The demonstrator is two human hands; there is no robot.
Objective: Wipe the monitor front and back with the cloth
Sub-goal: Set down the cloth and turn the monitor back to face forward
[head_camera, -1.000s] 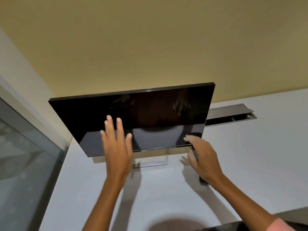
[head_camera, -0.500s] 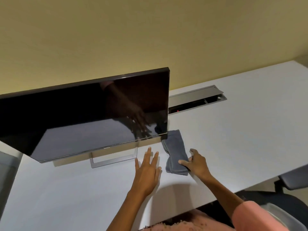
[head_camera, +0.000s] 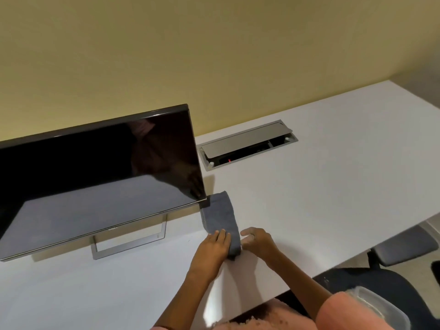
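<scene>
Glossy black monitor on a brushed metal stand; soft matt grey cloth; smooth matt white desk.

A small silver logo sits at the middle of the lower bezel of the monitor. It appears to read "DELL", though it is tiny. No other writing is legible.

A white desk runs along a yellow wall, with a grey cable hatch set into its far side, its lid partly raised, and a dark chair standing off its near right edge.
</scene>
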